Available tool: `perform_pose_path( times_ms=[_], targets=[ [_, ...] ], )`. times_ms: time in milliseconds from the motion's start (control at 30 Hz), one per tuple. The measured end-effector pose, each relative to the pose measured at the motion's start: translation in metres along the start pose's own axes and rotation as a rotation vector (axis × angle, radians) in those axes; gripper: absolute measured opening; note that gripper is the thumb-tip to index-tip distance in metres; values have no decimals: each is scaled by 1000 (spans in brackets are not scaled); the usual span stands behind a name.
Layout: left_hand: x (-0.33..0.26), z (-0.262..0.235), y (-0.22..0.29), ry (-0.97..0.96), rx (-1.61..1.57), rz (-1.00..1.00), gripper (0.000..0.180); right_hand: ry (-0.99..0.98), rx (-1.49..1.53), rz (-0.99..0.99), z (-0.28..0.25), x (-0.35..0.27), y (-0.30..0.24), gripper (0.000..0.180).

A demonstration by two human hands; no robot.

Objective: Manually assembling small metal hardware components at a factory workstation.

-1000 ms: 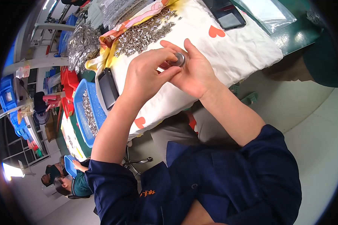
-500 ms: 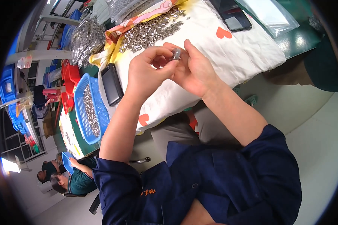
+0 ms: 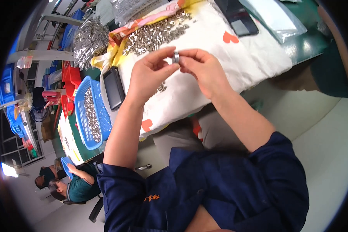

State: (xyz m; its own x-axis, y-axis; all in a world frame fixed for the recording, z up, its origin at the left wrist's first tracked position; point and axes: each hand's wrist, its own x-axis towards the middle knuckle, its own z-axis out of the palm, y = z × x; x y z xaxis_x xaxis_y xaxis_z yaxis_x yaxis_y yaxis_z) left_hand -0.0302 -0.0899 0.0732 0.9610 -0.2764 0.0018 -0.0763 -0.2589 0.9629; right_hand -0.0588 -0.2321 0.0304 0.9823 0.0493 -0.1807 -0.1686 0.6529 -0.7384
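My left hand (image 3: 149, 73) and my right hand (image 3: 203, 69) meet above a white cloth with orange hearts (image 3: 224, 62). Between the fingertips of both hands sits a small silvery metal ring (image 3: 176, 57), pinched from either side. Beyond the hands, a heap of small silvery metal parts (image 3: 154, 33) lies on the cloth. A few loose parts (image 3: 161, 88) lie on the cloth just under my left wrist.
A black phone (image 3: 114, 88) lies at the cloth's left edge, next to a blue basket (image 3: 81, 116) holding more metal parts. A second dark phone (image 3: 239, 17) lies at the back. Red bins (image 3: 70, 77), clear bags of parts (image 3: 89, 36) and a seated person (image 3: 71, 181) are at left.
Both hands have risen together off the cloth with the ring held between them. The view has shifted slightly, showing more of the basket and the seated person.
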Motion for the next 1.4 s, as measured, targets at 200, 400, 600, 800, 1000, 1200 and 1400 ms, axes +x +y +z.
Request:
perform_pose_path(
  times_ms=[200,400,600,800,1000,1200,1400],
  targets=[
    [-2,-2,14,-207,72,-194,32,-47,-133,-47,-12,2,6,8],
    [-10,-22,-20,8,-399,-173,32,-49,-681,-266,-14,25,-24,6],
    [-25,-36,-33,37,-428,-185,35,304,-1716,-1279,-32,153,-133,8],
    [-44,-66,-45,142,-308,-145,36,263,-1792,-1203,-34,172,-150,15],
    [-43,-86,-77,159,181,-71,33,260,-1390,-862,9,89,-105,17],
    [-28,-75,-84,-37,-68,-51,31,-348,-1544,-477,38,96,-14,17],
    [-17,-67,-68,-108,123,130,29,-237,-1907,-587,25,114,28,11]
  ],
)
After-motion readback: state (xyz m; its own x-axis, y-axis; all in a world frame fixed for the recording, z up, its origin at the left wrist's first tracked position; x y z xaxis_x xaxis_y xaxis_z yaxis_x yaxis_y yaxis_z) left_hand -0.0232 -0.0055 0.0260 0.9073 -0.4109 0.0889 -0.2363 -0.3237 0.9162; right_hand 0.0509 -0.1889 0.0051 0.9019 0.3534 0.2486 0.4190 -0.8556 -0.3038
